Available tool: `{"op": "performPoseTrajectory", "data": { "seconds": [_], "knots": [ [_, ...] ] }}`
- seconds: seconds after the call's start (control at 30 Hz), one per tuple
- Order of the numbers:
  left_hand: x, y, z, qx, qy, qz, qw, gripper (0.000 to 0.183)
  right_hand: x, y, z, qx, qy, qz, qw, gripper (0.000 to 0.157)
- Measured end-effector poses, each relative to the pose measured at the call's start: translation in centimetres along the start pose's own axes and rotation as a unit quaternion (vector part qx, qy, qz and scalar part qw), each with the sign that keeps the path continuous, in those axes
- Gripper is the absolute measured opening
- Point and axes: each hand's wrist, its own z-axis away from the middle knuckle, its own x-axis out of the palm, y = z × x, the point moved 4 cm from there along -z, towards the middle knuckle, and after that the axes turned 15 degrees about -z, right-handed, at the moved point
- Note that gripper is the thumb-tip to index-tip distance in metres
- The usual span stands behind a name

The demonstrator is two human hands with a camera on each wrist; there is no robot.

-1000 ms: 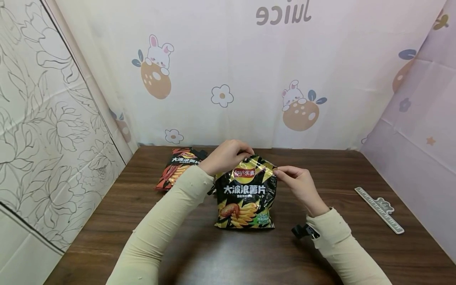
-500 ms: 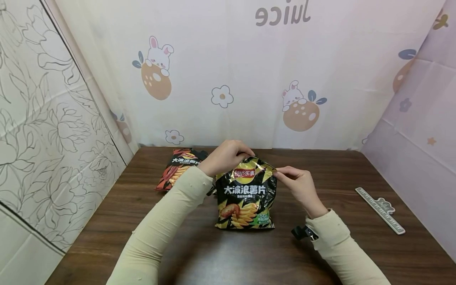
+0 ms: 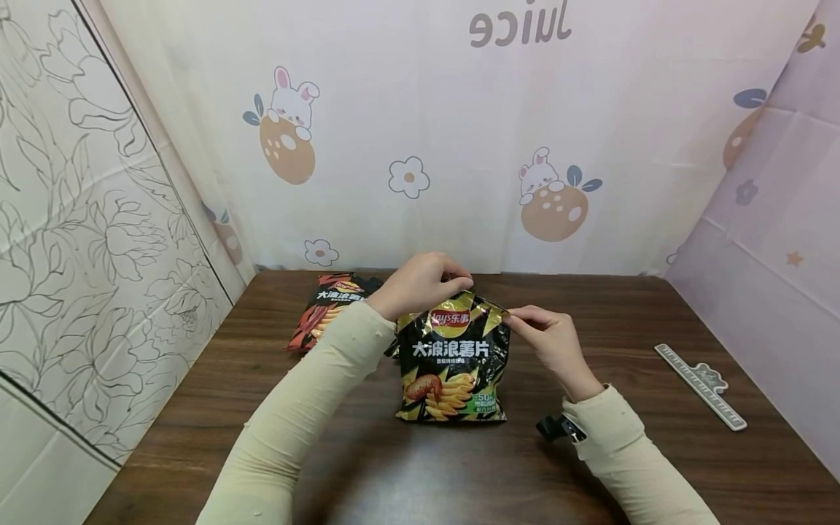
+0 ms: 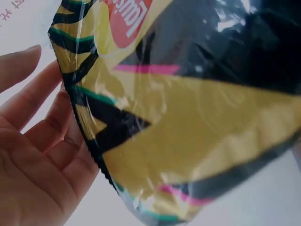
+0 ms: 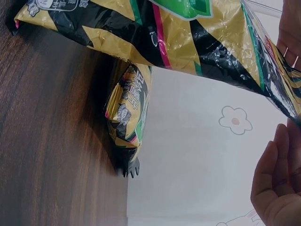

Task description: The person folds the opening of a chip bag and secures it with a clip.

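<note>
A black-and-yellow Lay's potato chip bag [image 3: 453,372] stands upright on the table in the head view. My right hand [image 3: 550,344] pinches its top right corner. At the top left edge is my left hand [image 3: 420,283]. In the left wrist view the left hand's fingers [image 4: 49,125] reach behind the bag's top edge, and the thumb is apart from the bag. The bag's top edge runs past the right palm [image 5: 277,183] in the right wrist view, where part of the left hand shows at the upper right.
A red-and-black chip bag [image 3: 324,310] lies at the back left. Behind the held bag, another gold-and-black bag [image 5: 129,108] has a black claw-shaped piece [image 5: 131,167] at its end. A long pale strip [image 3: 698,386] with a shaped tab lies at the right. A patterned curtain [image 3: 407,109] hangs behind.
The left hand has risen slightly and shifted right along the bag's top edge. The bag and the right hand have hardly moved.
</note>
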Motion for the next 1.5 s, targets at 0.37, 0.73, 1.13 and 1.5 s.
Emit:
{"op": "performPoseTrajectory", "data": {
  "seconds": [0.37, 0.73, 1.13, 1.5],
  "knots": [
    [0.60, 0.08, -0.56, -0.016, -0.036, 0.003, 0.9992, 0.032, -0.06, -0.28, 0.03, -0.006, 0.004, 0.003, 1.000, 0.027],
    [0.45, -0.26, -0.39, -0.018, -0.055, 0.002, 0.9983, 0.024, -0.24, -0.20, -0.06, 0.006, -0.003, -0.002, 1.000, 0.029],
    [0.86, -0.49, -0.19, -0.020, -0.046, 0.014, 0.9987, 0.019, -0.60, 0.04, -0.20, 0.044, -0.049, 0.028, 0.997, 0.033],
    [0.83, -0.37, 0.13, -0.024, -0.040, 0.016, 0.9988, 0.019, -0.51, -0.95, -0.85, 0.080, -0.111, 0.053, 0.989, 0.036]
  ]
}}
